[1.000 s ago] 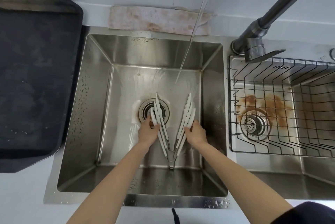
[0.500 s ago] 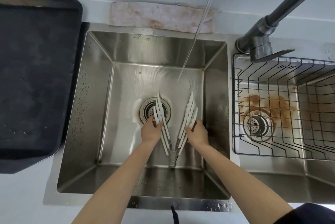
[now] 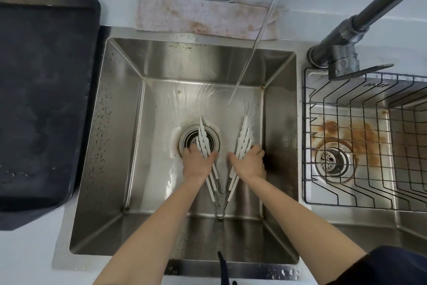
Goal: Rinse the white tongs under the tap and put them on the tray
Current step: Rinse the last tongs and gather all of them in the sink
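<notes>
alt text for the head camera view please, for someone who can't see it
Two bare hands, left hand and right hand, hold white tongs spread in a V low in a steel sink, beside the running water stream. A dark tray sits left, a wire rack right.

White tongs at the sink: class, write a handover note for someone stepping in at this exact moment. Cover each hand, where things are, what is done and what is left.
Left hand: gripping the left arm of the white plastic tongs.
Right hand: gripping the right arm.
The tongs are spread in a V low in the steel sink basin, hinge toward the person, tips near the round drain.
The stream of tap water is running but lands beyond the tips, not on them.
The dark flat tray lies left of the sink.
Left: move the tongs under the stream, then place them on the tray.
</notes>
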`<state>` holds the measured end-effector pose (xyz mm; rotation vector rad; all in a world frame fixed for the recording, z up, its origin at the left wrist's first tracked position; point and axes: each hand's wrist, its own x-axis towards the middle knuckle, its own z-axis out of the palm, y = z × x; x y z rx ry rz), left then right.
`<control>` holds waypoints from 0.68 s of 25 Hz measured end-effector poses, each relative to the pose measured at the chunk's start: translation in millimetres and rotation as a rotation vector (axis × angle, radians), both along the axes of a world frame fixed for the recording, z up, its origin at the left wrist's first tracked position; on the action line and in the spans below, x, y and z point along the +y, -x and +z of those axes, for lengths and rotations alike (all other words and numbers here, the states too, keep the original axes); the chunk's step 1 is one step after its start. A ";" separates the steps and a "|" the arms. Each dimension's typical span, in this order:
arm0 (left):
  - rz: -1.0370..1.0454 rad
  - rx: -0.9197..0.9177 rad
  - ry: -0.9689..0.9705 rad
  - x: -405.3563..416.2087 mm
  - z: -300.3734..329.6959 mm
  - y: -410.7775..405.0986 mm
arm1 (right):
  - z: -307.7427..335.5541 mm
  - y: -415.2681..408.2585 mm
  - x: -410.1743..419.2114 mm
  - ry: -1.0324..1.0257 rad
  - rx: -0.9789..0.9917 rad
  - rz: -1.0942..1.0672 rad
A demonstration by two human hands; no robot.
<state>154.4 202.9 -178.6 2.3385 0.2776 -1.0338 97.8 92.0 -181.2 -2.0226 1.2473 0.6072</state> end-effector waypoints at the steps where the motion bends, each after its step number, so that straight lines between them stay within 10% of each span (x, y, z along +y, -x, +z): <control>1: -0.011 0.002 -0.020 -1.0 -1.5 -1.8 | -1.8 -2.9 -2.5 0.018 -0.002 0.000; 17: 0.357 -0.072 0.480 1.0 36.4 -28.0 | 56.6 -44.6 -11.8 -0.238 -0.346 -0.113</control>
